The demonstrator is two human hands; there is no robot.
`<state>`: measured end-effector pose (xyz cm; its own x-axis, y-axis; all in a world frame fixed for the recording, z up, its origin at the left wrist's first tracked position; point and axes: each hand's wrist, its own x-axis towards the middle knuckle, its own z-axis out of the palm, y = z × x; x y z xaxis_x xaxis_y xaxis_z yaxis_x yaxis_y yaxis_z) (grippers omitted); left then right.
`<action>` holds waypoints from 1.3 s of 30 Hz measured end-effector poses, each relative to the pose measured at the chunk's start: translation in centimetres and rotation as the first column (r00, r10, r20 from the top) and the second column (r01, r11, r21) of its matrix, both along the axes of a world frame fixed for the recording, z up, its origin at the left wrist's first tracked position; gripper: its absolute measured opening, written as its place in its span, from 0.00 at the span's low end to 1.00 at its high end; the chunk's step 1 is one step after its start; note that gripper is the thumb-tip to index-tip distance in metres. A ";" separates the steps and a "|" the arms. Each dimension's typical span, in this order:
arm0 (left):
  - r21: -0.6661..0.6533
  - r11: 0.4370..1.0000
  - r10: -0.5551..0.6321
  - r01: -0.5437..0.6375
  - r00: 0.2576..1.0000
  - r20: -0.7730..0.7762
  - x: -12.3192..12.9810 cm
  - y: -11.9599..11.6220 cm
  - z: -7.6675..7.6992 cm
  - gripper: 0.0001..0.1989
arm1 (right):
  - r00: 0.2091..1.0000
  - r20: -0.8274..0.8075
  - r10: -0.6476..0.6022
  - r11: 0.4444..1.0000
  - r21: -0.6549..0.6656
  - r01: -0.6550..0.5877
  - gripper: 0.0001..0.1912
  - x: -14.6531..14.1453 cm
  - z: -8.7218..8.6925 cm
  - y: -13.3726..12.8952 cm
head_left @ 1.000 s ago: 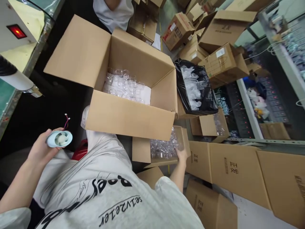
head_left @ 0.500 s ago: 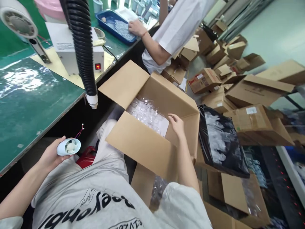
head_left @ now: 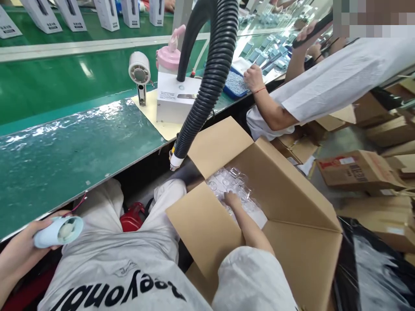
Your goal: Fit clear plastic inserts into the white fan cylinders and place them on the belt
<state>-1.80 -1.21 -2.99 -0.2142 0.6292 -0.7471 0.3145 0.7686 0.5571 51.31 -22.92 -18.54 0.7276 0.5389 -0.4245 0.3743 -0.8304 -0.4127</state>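
Note:
My left hand (head_left: 24,244) is closed round a light blue cylindrical fan housing (head_left: 48,233), at the lower left beside the bench edge. White fan blades show in its round end, and a thin red wire (head_left: 79,203) runs up from it. My right hand (head_left: 231,199) reaches down into an open cardboard box (head_left: 292,185), at a pile of clear plastic parts (head_left: 238,181) with white paper below. Its fingertips are hidden there, so whether they grip a part does not show.
A black ribbed hose (head_left: 210,77) hangs over the bench (head_left: 113,138) near the box flap. On the bench stand a white handheld fan (head_left: 140,71) and a white machine (head_left: 175,101). A co-worker's arm (head_left: 272,103) rests by a blue tray (head_left: 235,84). Cartons (head_left: 359,172) fill the right.
My view has swung left, showing more of the bench. My right hand has gone from the box's right side down into the clear plastic parts. The left hand keeps holding the fan housing.

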 end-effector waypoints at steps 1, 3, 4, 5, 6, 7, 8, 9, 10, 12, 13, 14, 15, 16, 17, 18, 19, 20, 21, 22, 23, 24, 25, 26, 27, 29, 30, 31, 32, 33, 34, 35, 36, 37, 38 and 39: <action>0.009 1.000 0.022 -0.022 0.997 0.078 0.2 0.0 0.0 0.12 | 1.000 0.011 -0.024 1.000 -0.015 0.024 0.18 0.4 0.1 -0.3; 0.031 0.998 0.041 -0.050 0.972 0.232 1.1 0.1 -0.2 0.12 | 0.998 0.036 -0.050 0.999 0.012 0.049 0.16 1.3 0.9 -1.2; 0.044 0.998 0.024 -0.038 0.960 0.280 1.8 0.2 -0.4 0.12 | 0.997 0.050 -0.053 0.998 0.049 0.051 0.16 1.7 1.6 -1.7; 0.055 0.998 -0.009 -0.011 0.941 0.339 2.5 0.4 -0.5 0.12 | 0.997 0.064 -0.053 0.994 0.098 0.047 0.16 1.9 2.6 -2.1; 0.058 0.997 -0.065 0.045 0.911 0.407 3.4 0.6 -0.7 0.10 | 0.996 0.079 -0.051 0.987 0.157 0.038 0.17 1.9 3.6 -2.5; 0.063 0.992 -0.128 0.112 0.876 0.465 4.2 0.8 -0.8 0.09 | 0.995 0.093 -0.047 0.976 0.218 0.026 0.19 1.6 4.7 -2.7; 0.074 0.979 -0.201 0.190 0.834 0.514 5.1 1.0 -1.0 0.07 | 0.994 0.102 -0.040 0.960 0.280 0.009 0.21 0.9 5.8 -2.7; 0.091 0.957 -0.280 0.276 0.788 0.548 6.0 1.3 -1.2 0.08 | 0.994 0.110 -0.022 0.938 0.347 -0.017 0.23 -0.2 7.0 -2.6; 0.103 0.939 -0.327 0.329 0.756 0.566 6.9 1.6 -1.4 0.09 | 0.994 0.113 0.014 0.909 0.414 -0.060 0.24 -1.7 8.0 -2.2; 0.124 0.910 -0.389 0.395 0.714 0.582 8.5 2.2 -1.9 0.14 | 0.971 0.162 0.177 0.780 0.579 -0.239 0.23 -6.1 9.9 -0.7; 0.137 0.890 -0.427 0.435 0.687 0.587 9.2 2.4 -2.1 0.16 | 0.921 0.225 0.319 0.682 0.620 -0.388 0.23 -8.8 10.7 0.3; 0.155 0.862 -0.473 0.483 0.655 0.590 9.7 2.6 -2.3 0.18 | 0.835 0.320 0.448 0.590 0.596 -0.545 0.23 -11.7 11.4 1.5; 0.179 0.827 -0.524 0.533 0.616 0.588 10.1 2.7 -2.3 0.20 | 0.730 0.419 0.540 0.509 0.528 -0.679 0.25 -14.6 12.0 2.8; 0.208 0.786 -0.578 0.582 0.574 0.579 10.4 2.7 -2.3 0.20 | 0.637 0.517 0.572 0.432 0.470 -0.770 0.26 -17.3 12.4 4.2; 0.242 0.742 -0.632 0.626 0.532 0.563 10.5 2.7 -2.1 0.20 | 0.546 0.596 0.589 0.361 0.411 -0.837 0.26 -19.6 12.7 5.7; 0.279 0.696 -0.684 0.662 0.493 0.538 10.4 2.7 -1.9 0.19 | 0.488 0.641 0.592 0.338 0.353 -0.873 0.27 -21.5 12.9 7.1; 0.321 0.652 -0.732 0.687 0.459 0.504 10.2 2.7 -1.5 0.18 | 0.454 0.663 0.595 0.338 0.306 -0.890 0.27 -22.9 13.0 8.4; 0.367 0.612 -0.773 0.700 0.434 0.462 9.9 2.7 -1.2 0.16 | 0.441 0.659 0.610 0.348 0.277 -0.896 0.26 -23.8 13.0 9.5; 0.415 0.579 -0.808 0.702 0.421 0.413 9.5 2.7 -0.8 0.14 | 0.447 0.631 0.634 0.362 0.268 -0.893 0.24 -24.4 13.0 10.5; 0.461 0.551 -0.832 0.695 0.420 0.361 9.0 2.7 -0.4 0.12 | 0.464 0.583 0.667 0.369 0.282 -0.885 0.22 -24.7 12.9 11.3; 0.501 0.532 -0.847 0.683 0.428 0.315 8.5 2.7 -0.1 0.11 | 0.486 0.518 0.704 0.368 0.320 -0.873 0.20 -24.8 12.9 11.9; 0.542 0.507 -0.860 0.670 0.439 0.262 8.0 2.7 0.2 0.10 | 0.511 0.440 0.738 0.364 0.378 -0.851 0.16 -24.8 12.9 12.3; 0.585 0.470 -0.873 0.661 0.446 0.197 7.6 2.7 0.3 0.11 | 0.539 0.358 0.763 0.366 0.449 -0.816 0.11 -24.9 12.9 12.5; 0.627 0.418 -0.886 0.657 0.448 0.120 7.2 2.7 0.3 0.14 | 0.568 0.277 0.775 0.374 0.523 -0.766 0.07 -25.0 13.0 12.7; 0.664 0.357 -0.894 0.657 0.446 0.040 6.9 2.6 0.2 0.18 | 0.598 0.204 0.775 0.388 0.594 -0.705 0.04 -25.2 13.2 12.7; 0.718 0.234 -0.899 0.656 0.428 -0.098 6.6 2.6 -0.4 0.27 | 0.662 0.090 0.744 0.425 0.701 -0.573 0.07 -25.7 13.7 12.7; 0.738 0.189 -0.899 0.648 0.417 -0.137 6.5 2.6 -0.7 0.30 | 0.693 0.049 0.719 0.446 0.732 -0.514 0.09 -25.9 14.1 12.7; 0.754 0.164 -0.902 0.636 0.406 -0.147 6.4 2.6 -1.1 0.31 | 0.720 0.012 0.694 0.468 0.752 -0.464 0.12 -26.1 14.4 12.6; 0.770 0.144 -0.909 0.621 0.391 -0.146 6.4 2.7 -1.5 0.31 | 0.742 -0.024 0.670 0.493 0.761 -0.421 0.14 -26.2 14.7 12.6; 0.786 0.127 -0.919 0.606 0.370 -0.137 6.4 2.7 -1.8 0.31 | 0.758 -0.063 0.650 0.518 0.767 -0.380 0.16 -26.3 15.0 12.5; 0.799 0.112 -0.932 0.590 0.342 -0.122 6.4 2.8 -2.1 0.32 | 0.767 -0.108 0.633 0.541 0.770 -0.338 0.16 -26.3 15.3 12.4; 0.810 0.103 -0.946 0.577 0.310 -0.100 6.4 2.8 -2.2 0.32 | 0.770 -0.157 0.619 0.561 0.774 -0.293 0.17 -26.2 15.5 12.3; 0.817 0.100 -0.959 0.567 0.274 -0.072 6.5 2.7 -2.2 0.33 | 0.770 -0.206 0.604 0.577 0.779 -0.245 0.17 -26.1 15.6 12.3; 0.821 0.109 -0.970 0.561 0.242 -0.036 6.5 2.6 -2.2 0.34 | 0.767 -0.250 0.591 0.589 0.784 -0.197 0.18 -25.9 15.7 12.2; 0.819 0.137 -0.975 0.557 0.223 0.012 6.6 2.5 -2.0 0.34 | 0.760 -0.287 0.583 0.594 0.789 -0.157 0.18 -25.8 15.7 12.1; 0.811 0.186 -0.973 0.555 0.219 0.073 6.6 2.3 -1.8 0.35 | 0.749 -0.311 0.585 0.592 0.795 -0.132 0.18 -25.6 15.7 12.0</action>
<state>4.80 1.06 -4.82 0.9018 0.4279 0.0602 0.0489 -0.2395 0.9697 25.69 -10.90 -2.81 0.1986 0.9799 -0.0184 0.1218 -0.0433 -0.9916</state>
